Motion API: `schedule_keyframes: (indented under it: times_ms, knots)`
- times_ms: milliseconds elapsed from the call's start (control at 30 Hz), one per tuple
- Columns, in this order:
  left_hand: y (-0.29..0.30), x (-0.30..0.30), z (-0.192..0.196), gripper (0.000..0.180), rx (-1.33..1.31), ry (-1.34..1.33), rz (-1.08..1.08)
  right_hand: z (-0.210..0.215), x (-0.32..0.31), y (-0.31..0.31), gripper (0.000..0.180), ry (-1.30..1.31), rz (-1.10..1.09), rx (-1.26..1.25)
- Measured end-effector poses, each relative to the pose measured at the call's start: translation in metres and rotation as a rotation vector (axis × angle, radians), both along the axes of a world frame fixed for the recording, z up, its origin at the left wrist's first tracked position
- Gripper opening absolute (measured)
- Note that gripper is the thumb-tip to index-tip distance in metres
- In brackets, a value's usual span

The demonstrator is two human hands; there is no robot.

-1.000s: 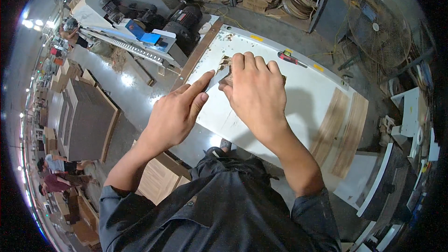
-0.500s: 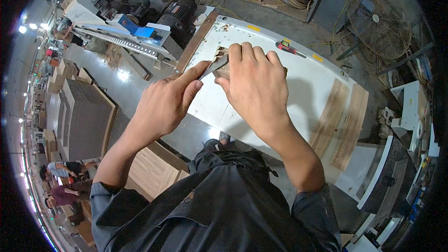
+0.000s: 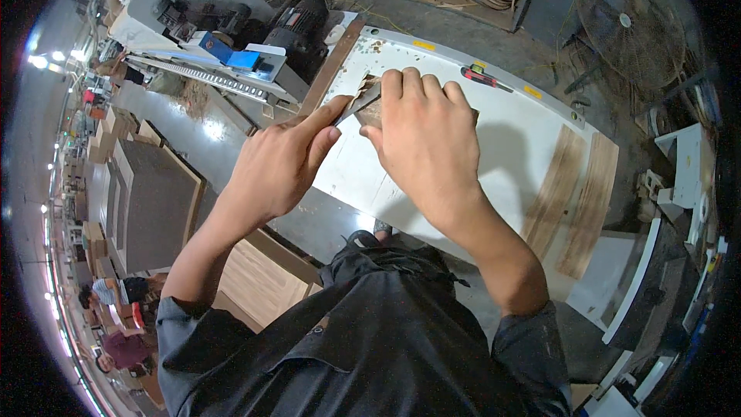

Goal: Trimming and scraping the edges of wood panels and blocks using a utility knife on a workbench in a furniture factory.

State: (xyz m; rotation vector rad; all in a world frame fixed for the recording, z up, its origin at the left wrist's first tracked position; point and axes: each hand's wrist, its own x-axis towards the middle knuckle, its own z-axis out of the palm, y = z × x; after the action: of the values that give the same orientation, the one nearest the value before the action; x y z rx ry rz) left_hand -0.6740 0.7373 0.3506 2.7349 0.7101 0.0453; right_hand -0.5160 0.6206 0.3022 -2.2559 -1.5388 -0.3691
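Observation:
Over the white tabletop (image 3: 363,177), my left hand (image 3: 282,162) is closed, thumb and forefinger toward a flat steel blade (image 3: 356,106) that sticks out of it to the upper right. Its handle is hidden in my palm. The blade lies against the edge of a small wooden piece (image 3: 371,115), with thin curled shavings (image 3: 366,86) at the cut. My right hand (image 3: 428,139) grips this piece from above, fingers bent over its far side, and covers most of it.
Along the table's far edge lies a long metal bar (image 3: 448,52), with a red and black utility knife (image 3: 486,79) near it. Brown wood strips (image 3: 588,205) rest at the right. A motorised machine (image 3: 293,23) stands back left, a fan (image 3: 627,23) back right, stacked panels (image 3: 158,201) left.
The blade has shifted slightly along the wooden piece's edge, and its angle is a little steeper. Both hands keep their grips. The whole view has moved slightly.

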Motion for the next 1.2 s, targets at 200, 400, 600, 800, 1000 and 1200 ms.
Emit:
schedule_keyframes:
  times_ms: [200,400,600,800,1000,1200]
  knots:
    - [0.001,0.002,0.002,0.043,0.010,-0.011,-0.009,0.002,0.000,-0.001,0.044,-0.003,-0.004,-0.036]
    - [0.002,0.002,0.000,0.044,0.026,-0.006,0.006,0.002,-0.001,0.000,0.047,-0.012,-0.002,-0.026]
    - [0.003,0.000,-0.002,0.045,0.023,-0.023,-0.013,0.003,-0.003,0.001,0.054,0.010,-0.067,-0.045]
    - [0.000,0.003,0.009,0.045,-0.014,0.056,0.025,0.008,0.002,-0.008,0.060,-0.009,-0.152,-0.106]
    - [0.002,-0.004,0.002,0.045,0.034,-0.019,-0.061,0.004,0.006,-0.009,0.060,-0.045,-0.141,-0.110]
    - [0.004,-0.001,0.008,0.045,0.027,0.055,-0.026,0.005,0.005,-0.013,0.063,-0.016,-0.101,-0.126]
